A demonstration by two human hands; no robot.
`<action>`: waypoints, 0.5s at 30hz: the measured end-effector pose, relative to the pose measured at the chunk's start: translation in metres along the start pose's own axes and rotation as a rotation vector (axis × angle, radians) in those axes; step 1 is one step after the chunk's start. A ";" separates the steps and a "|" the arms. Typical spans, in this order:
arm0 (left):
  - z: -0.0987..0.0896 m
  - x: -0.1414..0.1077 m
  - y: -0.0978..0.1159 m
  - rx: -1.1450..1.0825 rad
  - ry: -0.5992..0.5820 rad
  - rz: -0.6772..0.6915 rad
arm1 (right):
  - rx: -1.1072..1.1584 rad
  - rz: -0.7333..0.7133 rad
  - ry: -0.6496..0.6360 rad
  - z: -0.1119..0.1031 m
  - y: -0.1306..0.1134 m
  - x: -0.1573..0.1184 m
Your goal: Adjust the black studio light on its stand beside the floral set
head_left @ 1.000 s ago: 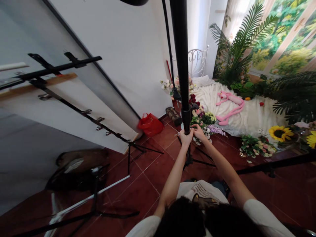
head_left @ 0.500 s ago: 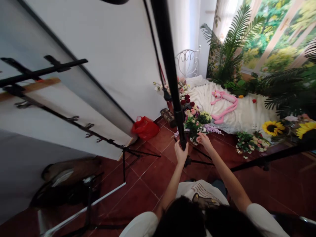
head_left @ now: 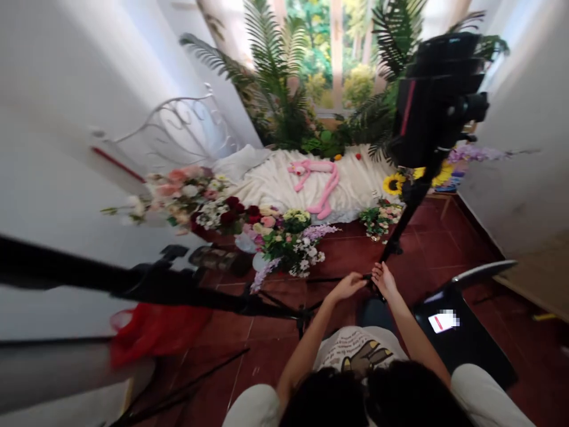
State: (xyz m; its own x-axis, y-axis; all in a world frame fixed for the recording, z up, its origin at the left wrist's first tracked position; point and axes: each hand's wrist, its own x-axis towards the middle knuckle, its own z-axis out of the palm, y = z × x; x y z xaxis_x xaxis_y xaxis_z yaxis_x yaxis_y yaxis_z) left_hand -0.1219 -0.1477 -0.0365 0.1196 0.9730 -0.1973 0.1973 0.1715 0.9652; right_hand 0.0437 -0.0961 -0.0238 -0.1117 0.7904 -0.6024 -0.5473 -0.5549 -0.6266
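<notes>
Low on the right of centre, my right hand [head_left: 386, 281] has its fingers curled at the lower pole of a black light stand [head_left: 402, 220]. The stand leans and carries a black studio light [head_left: 438, 104] at its top. Just left of that hand, my left hand [head_left: 349, 287] has bent fingers closed at a small dark part beside the pole; what they pinch is too small to make out. The stand's lower end is partly hidden behind my hands.
Another black stand [head_left: 213, 300] crosses the left side near a red plastic bag [head_left: 155, 332]. Artificial flowers [head_left: 267, 234] border a bed with a cream blanket [head_left: 262, 178] and pink plush toy [head_left: 322, 178]. A black chair [head_left: 475, 347] with a phone [head_left: 442, 321] stands right.
My view has swung right, bringing the studio light and chair into sight. My left hand has left the upright black pole, and both hands are now together at the leaning light stand.
</notes>
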 end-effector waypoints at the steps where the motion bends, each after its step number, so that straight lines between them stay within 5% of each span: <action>1: 0.005 0.025 0.018 -0.009 0.022 0.082 | 0.036 -0.016 0.010 -0.005 -0.011 0.000; 4: 0.024 0.091 0.073 -0.064 0.132 0.304 | 0.123 -0.056 -0.045 -0.015 -0.043 0.000; 8: 0.056 0.152 0.130 -0.164 0.043 0.471 | 0.243 -0.069 -0.213 -0.021 -0.074 0.000; 11: 0.079 0.175 0.143 -0.224 -0.039 0.409 | 0.333 0.024 -0.306 -0.023 -0.084 0.000; 15: 0.093 0.182 0.134 -0.247 0.033 0.294 | 0.376 0.184 -0.402 -0.022 -0.083 0.001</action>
State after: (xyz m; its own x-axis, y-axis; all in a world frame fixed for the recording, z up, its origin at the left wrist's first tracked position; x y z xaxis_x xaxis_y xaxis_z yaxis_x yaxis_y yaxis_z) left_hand 0.0165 0.0384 0.0405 0.1038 0.9899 0.0961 -0.0819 -0.0878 0.9928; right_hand 0.1075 -0.0549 0.0164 -0.4993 0.7667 -0.4036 -0.7379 -0.6204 -0.2657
